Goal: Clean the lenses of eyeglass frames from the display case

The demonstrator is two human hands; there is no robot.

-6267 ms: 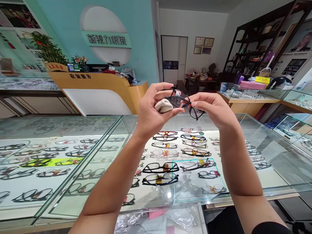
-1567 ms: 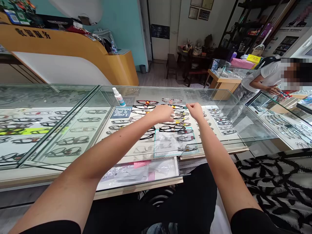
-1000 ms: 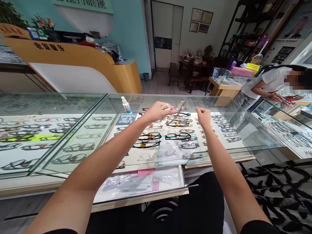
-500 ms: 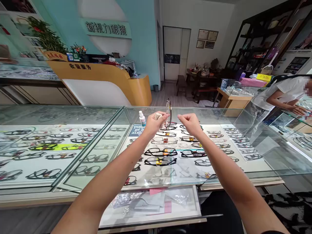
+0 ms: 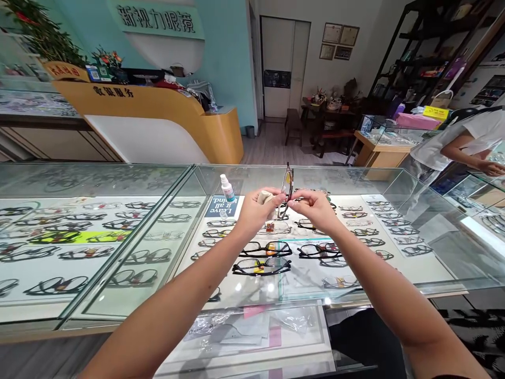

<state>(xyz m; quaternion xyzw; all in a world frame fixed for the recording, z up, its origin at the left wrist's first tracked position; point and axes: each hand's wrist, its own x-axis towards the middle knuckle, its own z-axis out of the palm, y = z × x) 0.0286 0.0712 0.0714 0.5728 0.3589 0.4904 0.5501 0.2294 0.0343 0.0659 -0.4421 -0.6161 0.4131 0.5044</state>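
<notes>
Above the glass display case [image 5: 252,308], a pair of eyeglasses [image 5: 288,181] is held up edge-on between my hands. My left hand [image 5: 256,210] is closed on the frame, with a bunched cream cloth [image 5: 265,198] tucked in its fingers. From the other side, the fingertips of my right hand [image 5: 314,211] pinch the eyeglasses low on the frame. Just left of my left hand, a small white spray bottle [image 5: 226,187] stands on the case. Two black-framed glasses [image 5: 262,267] lie close to my forearms, among several rows of frames.
Below the case, an open drawer [image 5: 252,363] holds papers and plastic bags. Another glass case [image 5: 79,192] adjoins on the left. A yellow counter [image 5: 223,134] is beyond, and a person in a white shirt [image 5: 481,134] leans over a case at right.
My right hand has moved in to the eyeglasses and now pinches them; before, it was apart from them. The eyeglasses appear farther right and the view has tilted down slightly.
</notes>
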